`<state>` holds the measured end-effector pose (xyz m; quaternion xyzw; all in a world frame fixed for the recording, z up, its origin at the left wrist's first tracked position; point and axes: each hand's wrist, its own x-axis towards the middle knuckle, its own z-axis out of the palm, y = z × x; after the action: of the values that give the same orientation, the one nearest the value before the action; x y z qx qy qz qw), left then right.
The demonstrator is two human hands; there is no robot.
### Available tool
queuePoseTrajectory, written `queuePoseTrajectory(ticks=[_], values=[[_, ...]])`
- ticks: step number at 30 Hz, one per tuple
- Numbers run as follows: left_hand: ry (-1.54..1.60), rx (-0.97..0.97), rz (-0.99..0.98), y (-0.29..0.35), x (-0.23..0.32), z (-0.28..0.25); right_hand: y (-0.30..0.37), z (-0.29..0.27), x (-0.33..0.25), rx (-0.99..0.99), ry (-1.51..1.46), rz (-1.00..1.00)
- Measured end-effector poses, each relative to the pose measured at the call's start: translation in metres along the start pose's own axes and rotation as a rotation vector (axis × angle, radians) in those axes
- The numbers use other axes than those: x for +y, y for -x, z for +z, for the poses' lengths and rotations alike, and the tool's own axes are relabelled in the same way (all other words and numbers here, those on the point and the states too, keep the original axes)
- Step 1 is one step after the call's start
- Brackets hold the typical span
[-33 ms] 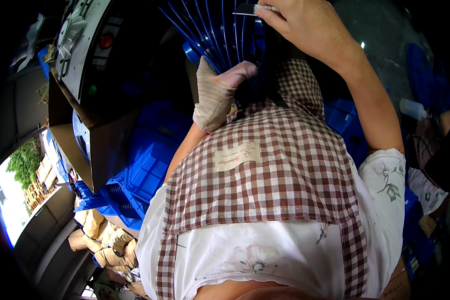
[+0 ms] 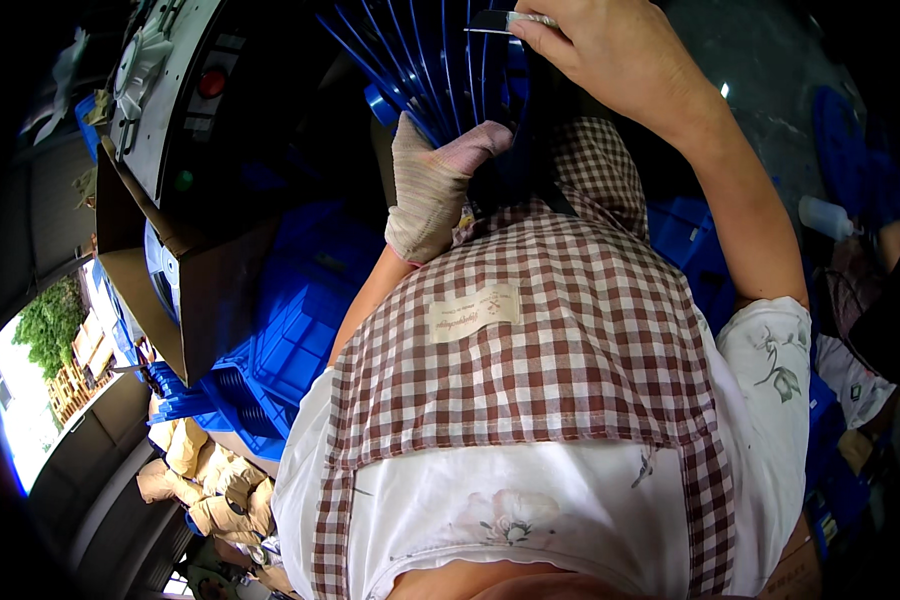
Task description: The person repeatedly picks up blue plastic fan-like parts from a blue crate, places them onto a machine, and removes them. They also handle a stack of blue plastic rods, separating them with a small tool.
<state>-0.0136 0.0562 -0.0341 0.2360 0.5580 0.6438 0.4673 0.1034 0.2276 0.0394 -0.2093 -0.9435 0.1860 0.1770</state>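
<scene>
My left hand (image 2: 432, 185), in a pale knitted glove with pink on the thumb, grips the near edge of a blue plastic part (image 2: 417, 70). Long thin ribs fan out across this part toward the top of the picture, where its far end is cut off. In my bare right hand (image 2: 620, 60) is a small knife (image 2: 492, 21) with a flat dark blade and a whitish handle. Its blade lies over the ribs at the upper right; whether it touches them, I cannot tell. Shadow hides much of the part's underside.
An open cardboard box (image 2: 135, 265) with blue and white contents stands at the left, by blue crates (image 2: 270, 370). Beyond is a dark machine panel with a red button (image 2: 212, 83). Crumpled brown paper (image 2: 215, 475) lies lower left. At the right are another person's hand and a whitish bottle (image 2: 825, 216).
</scene>
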Motion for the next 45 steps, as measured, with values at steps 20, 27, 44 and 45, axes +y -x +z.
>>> queuePoseTrajectory(ticks=[20, 27, 44, 45], values=[[0.002, -0.001, -0.024, -0.002, 0.002, -0.002, 0.006, 0.001, -0.006, -0.034, -0.086, 0.041], [-0.014, 0.02, -0.051, 0.0, 0.009, 0.002, 0.006, -0.007, -0.01, 0.013, -0.194, 0.055], [0.034, 0.048, -0.081, -0.006, 0.016, -0.001, -0.004, 0.005, -0.003, 0.158, -0.365, 0.058], [-0.003, 0.04, -0.071, -0.006, 0.012, -0.007, -0.005, 0.002, -0.007, 0.193, -0.338, 0.053]])
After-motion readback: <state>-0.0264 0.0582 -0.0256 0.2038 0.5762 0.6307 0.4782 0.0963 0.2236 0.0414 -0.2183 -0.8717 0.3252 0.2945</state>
